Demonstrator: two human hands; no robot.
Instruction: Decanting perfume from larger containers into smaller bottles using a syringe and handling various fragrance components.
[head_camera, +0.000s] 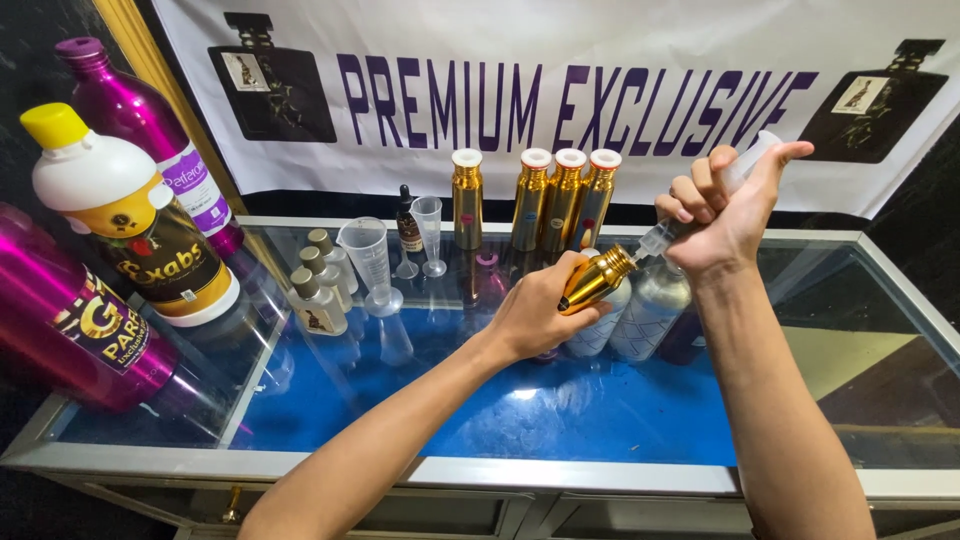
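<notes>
The left hand (535, 310) wraps a tilted gold bottle (597, 279) so its mouth meets the syringe (700, 205) that the right hand (725, 215) pinches, thumb on plunger, above the glass table (880, 290).

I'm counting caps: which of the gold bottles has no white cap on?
The gold bottle tilted in the left hand, its neck open to the syringe. The four gold bottles standing at the back have white caps.

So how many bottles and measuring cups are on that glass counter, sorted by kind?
Gold metal bottles: 5, one in the left hand
Silver patterned bottles: 2
Small clear bottles: 3
Brown dropper bottle: 1
Clear measuring cups: 2
Total: 13
</notes>
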